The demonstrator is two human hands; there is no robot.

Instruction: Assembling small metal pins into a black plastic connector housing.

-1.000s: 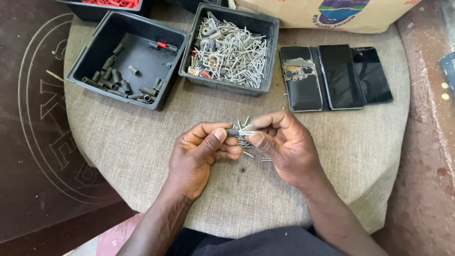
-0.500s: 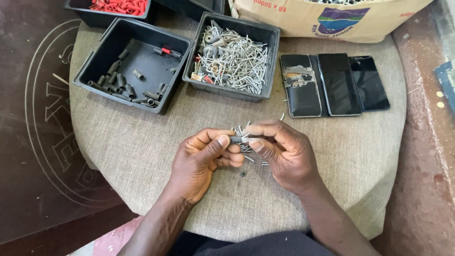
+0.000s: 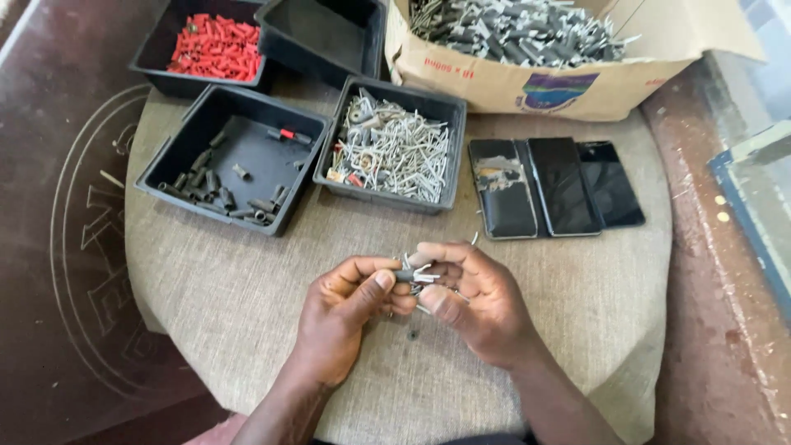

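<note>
Head view: the left hand pinches a small grey sleeve and the right hand clutches a bundle of metal pins, both just in front of the tray of pins on the table.

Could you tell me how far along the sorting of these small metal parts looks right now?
Done: some grey sleeves lie in one black tray. In hand: the left hand pinches a grey sleeve while the right hand holds metal pins. Left: a full pin tray and cardboard box.
</note>
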